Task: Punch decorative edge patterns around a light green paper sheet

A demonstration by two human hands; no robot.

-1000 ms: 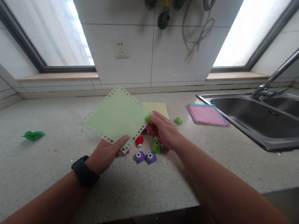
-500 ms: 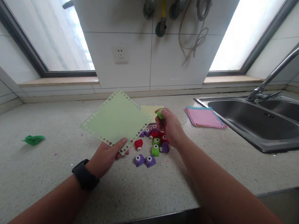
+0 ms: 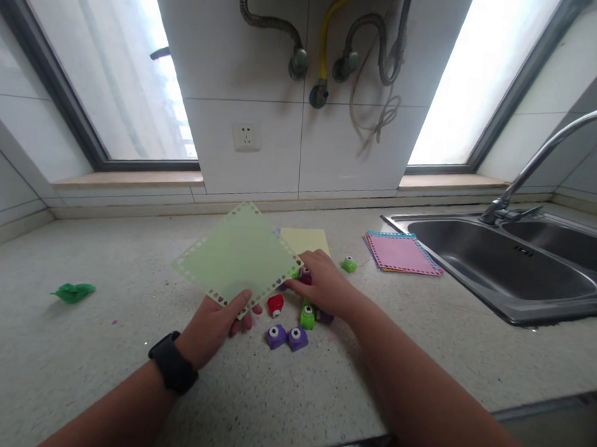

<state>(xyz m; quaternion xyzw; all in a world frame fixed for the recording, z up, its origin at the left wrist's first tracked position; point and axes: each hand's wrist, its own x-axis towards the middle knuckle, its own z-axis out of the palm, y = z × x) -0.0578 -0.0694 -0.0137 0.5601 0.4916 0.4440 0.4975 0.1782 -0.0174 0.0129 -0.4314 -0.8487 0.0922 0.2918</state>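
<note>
My left hand [image 3: 218, 323], with a black watch on the wrist, pinches the near corner of a light green paper square [image 3: 237, 253] whose border is punched with small shapes; the sheet is tilted above the counter. My right hand [image 3: 325, 285] is low over a cluster of small craft punches, its fingers curled at the paper's right corner. A bit of a green punch [image 3: 296, 273] shows at its fingertips. Beside the hand lie a red punch [image 3: 275, 305], a green punch [image 3: 307, 315] and two purple punches [image 3: 286, 336]. The hand hides the others.
A yellow sheet [image 3: 307, 239] lies behind the hand, and one more green punch [image 3: 348, 264] sits to its right. A stack of punched sheets, pink on top [image 3: 401, 252], lies next to the steel sink [image 3: 501, 267]. A crumpled green scrap [image 3: 73, 292] is far left.
My right hand, raised with a green punch half a second ago, has dropped onto the punch cluster at the paper's corner. The camera has tilted up; my left hand holds the paper as before.
</note>
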